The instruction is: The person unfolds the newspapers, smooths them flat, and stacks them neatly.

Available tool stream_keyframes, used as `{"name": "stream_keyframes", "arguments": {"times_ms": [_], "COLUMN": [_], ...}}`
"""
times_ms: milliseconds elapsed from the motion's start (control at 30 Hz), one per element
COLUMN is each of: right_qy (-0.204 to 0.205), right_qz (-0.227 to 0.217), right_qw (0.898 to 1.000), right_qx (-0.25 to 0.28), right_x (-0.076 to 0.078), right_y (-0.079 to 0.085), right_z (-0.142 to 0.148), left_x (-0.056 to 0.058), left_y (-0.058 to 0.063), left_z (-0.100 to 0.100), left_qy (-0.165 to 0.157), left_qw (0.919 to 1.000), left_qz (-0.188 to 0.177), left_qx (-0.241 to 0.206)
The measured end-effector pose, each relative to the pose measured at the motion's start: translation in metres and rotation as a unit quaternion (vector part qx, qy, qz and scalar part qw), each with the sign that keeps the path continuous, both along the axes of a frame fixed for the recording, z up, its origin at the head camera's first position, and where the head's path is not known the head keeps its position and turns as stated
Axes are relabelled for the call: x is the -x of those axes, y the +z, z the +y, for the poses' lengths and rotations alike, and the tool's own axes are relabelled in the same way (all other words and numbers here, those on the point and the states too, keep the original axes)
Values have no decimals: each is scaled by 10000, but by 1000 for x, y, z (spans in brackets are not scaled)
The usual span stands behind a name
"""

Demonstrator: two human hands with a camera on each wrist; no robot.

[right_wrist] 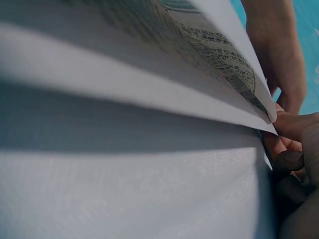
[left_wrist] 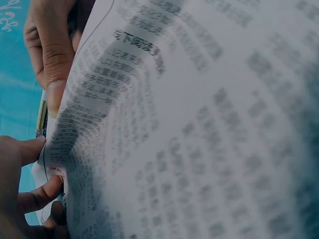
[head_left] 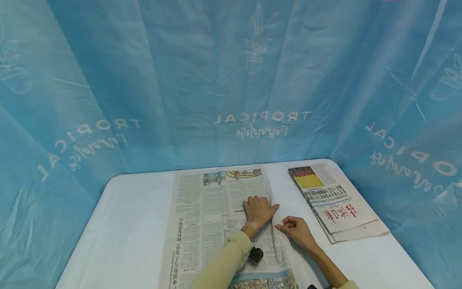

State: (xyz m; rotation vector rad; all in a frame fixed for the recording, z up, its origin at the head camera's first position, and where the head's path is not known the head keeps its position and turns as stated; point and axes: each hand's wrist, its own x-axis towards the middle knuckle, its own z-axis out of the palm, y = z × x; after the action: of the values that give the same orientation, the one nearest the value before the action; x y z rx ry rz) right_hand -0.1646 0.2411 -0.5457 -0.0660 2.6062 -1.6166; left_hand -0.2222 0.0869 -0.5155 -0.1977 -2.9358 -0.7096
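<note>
A large newspaper sheet (head_left: 216, 216) lies spread over the white table, its right edge lifted a little. On top of it near that edge rests my left hand (head_left: 257, 212), thumb out to the right; in the left wrist view its thumb and bent fingers (left_wrist: 47, 191) stand apart by the paper. My right hand (head_left: 297, 232) pinches the lifted edge between thumb and fingers, as the right wrist view also shows with the thumb (right_wrist: 294, 123) at the paper's corner. The paper hides some of the fingers in both wrist views.
To the right, a stack of folded newspapers (head_left: 343, 216) with red lettering lies near the table's edge. The white table (head_left: 119, 224) has rounded far corners. Blue printed curtains (head_left: 173, 96) hang behind it and along both sides.
</note>
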Motion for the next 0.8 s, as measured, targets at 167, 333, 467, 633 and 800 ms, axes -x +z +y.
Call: {"name": "stream_keyframes", "arguments": {"times_ms": [167, 333, 467, 633, 800], "right_qy": [-134, -304, -385, -280, -261], "right_qz": [-17, -50, -62, 153, 196], "right_qw": [9999, 9994, 9992, 9991, 9987], "right_qx": [-68, -151, -88, -276, -394], "right_x": [0, -1, -2, -1, 0], "right_y": [1, 2, 2, -1, -1], "right_z": [-1, -3, -4, -3, -2], "left_x": [2, 3, 4, 8, 13], "left_y": [-4, -4, 1, 7, 17], "left_z": [-2, -5, -12, -22, -33], "left_qy": [-107, -191, -367, -574, -783], "left_qw": [9998, 9994, 9977, 9916, 9685], "left_qz": [62, 48, -81, -439, -1320], "left_qx": [-164, -298, -556, -1076, -1962]}}
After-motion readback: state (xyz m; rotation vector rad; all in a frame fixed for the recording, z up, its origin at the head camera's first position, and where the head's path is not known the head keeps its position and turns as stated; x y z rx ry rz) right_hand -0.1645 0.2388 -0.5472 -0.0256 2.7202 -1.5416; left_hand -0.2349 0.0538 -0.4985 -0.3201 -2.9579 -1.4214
